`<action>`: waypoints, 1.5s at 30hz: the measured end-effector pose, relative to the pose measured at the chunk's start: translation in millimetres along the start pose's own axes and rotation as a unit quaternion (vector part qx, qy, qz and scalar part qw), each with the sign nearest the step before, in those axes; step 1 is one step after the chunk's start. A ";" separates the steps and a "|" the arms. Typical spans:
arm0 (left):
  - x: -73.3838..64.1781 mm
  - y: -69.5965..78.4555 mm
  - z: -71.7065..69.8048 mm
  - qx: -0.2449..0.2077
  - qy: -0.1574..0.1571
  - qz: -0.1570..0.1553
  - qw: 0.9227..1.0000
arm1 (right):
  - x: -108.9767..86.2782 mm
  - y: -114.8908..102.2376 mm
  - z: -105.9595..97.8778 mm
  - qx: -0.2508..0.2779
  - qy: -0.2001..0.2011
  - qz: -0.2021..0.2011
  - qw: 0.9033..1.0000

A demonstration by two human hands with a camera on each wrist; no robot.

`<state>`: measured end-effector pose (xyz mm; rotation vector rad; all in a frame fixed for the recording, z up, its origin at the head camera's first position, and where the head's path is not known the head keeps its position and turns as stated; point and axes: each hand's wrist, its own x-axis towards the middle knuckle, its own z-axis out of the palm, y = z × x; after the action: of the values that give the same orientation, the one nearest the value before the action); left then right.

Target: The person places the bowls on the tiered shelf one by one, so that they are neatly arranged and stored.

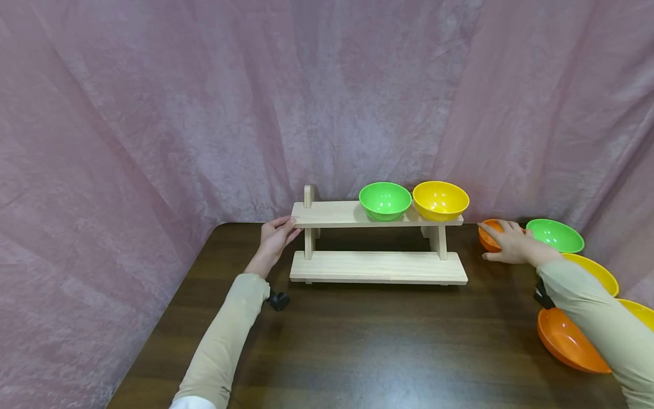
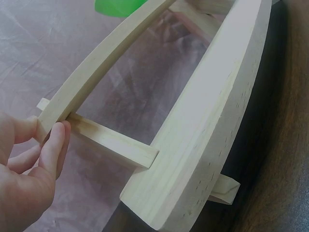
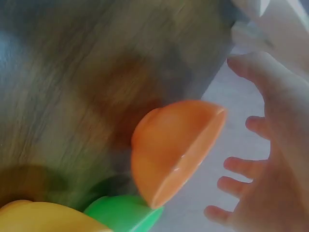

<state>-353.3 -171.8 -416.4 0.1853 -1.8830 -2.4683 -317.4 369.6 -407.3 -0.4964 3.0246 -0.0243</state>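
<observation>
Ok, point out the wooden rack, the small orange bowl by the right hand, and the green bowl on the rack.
Wooden rack (image 1: 378, 266): head view, lower board's bare top.
Small orange bowl (image 3: 166, 142): right wrist view, outer wall.
Green bowl (image 1: 385, 200) on the rack: head view, inner wall.

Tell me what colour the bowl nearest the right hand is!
Orange. That bowl shows best in the right wrist view.

pale two-tier wood rack | standing, left hand pinching its end | lil orange bowl | upright, just under right hand
</observation>
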 end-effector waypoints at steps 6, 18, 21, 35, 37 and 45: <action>1.1 -1.9 -0.9 -0.005 0.002 -0.003 1.000 | 10.4 12.4 7.5 0.010 -0.039 0.043 0.998; -0.4 -1.6 -1.9 0.000 0.004 -0.003 1.000 | 21.6 27.4 16.5 0.046 -0.027 0.073 0.996; 0.3 0.2 -1.9 -0.001 0.001 0.002 1.000 | 23.5 31.0 16.7 0.052 -0.028 0.081 0.995; 1.5 -0.8 -0.9 0.005 0.001 0.003 1.000 | 24.3 41.5 17.6 0.081 -0.046 0.088 0.992; 1.6 -1.6 -1.3 0.005 0.002 0.002 1.000 | 24.2 41.7 17.6 0.085 -0.047 0.083 0.992; 1.0 -1.6 -1.7 0.004 0.006 -0.002 1.000 | 24.9 40.1 16.9 0.057 -0.021 0.066 0.996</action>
<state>-354.1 -173.1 -418.4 0.2050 -1.8907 -2.4558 -352.3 399.5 -427.1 -0.2831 2.9867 -0.1755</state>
